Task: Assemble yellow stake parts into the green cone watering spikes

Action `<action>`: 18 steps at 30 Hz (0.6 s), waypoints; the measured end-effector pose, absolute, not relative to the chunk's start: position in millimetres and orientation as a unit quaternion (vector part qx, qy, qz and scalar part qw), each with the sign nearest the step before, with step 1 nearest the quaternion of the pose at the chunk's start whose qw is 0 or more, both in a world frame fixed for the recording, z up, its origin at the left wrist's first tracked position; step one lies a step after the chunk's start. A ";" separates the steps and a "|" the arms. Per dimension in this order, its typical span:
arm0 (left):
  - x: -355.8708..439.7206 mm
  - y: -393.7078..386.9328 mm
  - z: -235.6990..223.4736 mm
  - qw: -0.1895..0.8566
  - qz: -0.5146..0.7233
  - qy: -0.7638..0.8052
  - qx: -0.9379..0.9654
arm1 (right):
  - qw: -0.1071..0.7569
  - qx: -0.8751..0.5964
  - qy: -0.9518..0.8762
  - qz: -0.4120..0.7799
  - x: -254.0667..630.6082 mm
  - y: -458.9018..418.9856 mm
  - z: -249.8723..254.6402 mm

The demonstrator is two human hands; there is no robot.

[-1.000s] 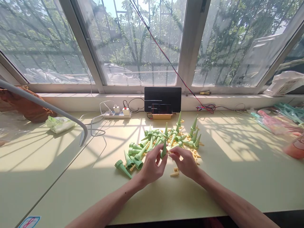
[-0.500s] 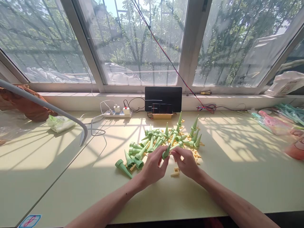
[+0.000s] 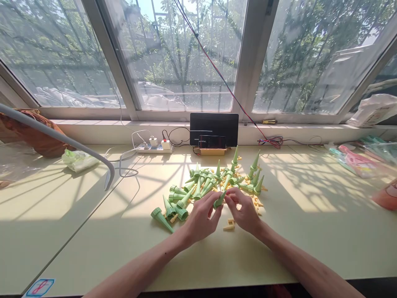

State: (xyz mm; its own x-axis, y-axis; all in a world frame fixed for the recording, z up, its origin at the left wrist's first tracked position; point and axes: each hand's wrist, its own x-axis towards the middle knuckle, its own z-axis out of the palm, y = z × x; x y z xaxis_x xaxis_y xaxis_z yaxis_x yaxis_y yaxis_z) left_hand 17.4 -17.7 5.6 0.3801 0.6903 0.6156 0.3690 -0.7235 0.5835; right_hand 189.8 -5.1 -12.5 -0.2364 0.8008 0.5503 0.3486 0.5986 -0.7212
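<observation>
My left hand point(image 3: 203, 213) is closed round a green plastic plant-watering spike point(image 3: 218, 201), its pointed end tilted up to the right. Close beside it, my right hand point(image 3: 243, 207) has thumb and forefinger pinched together near the spike's upper part. What lies between those fingertips is hidden. Beyond both hands spreads a heap of similar green spikes point(image 3: 197, 189), some lying and some standing on their caps. Small yellow plastic pieces point(image 3: 228, 227) lie just below my right hand, and more are mixed into the heap.
At the back stand a black tablet point(image 3: 214, 120) and a phone point(image 3: 212, 142) on a cardboard rest. A power strip point(image 3: 155, 150) with cables is left of them. A grey bent arm point(image 3: 62, 134) crosses the left side. Plastic bags point(image 3: 361, 163) lie at the right.
The held spike has tilted further to the right, and my right fingers have come up against its upper part. The heap looks the same.
</observation>
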 end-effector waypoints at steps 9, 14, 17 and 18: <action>17.8 -18.1 4.3 0.170 0.441 0.313 0.824 | 0.482 -0.386 -0.744 0.254 188.9 -6.3 -9.9; 17.4 -17.8 2.8 0.166 0.443 0.321 0.820 | 0.481 -0.388 -0.745 0.252 188.8 -5.6 -10.1; 17.3 -17.8 2.6 0.165 0.445 0.334 0.814 | 0.479 -0.393 -0.743 0.253 188.2 -5.6 -8.1; 17.3 -17.9 2.8 0.164 0.446 0.340 0.812 | 0.479 -0.393 -0.743 0.253 188.1 -5.5 -7.2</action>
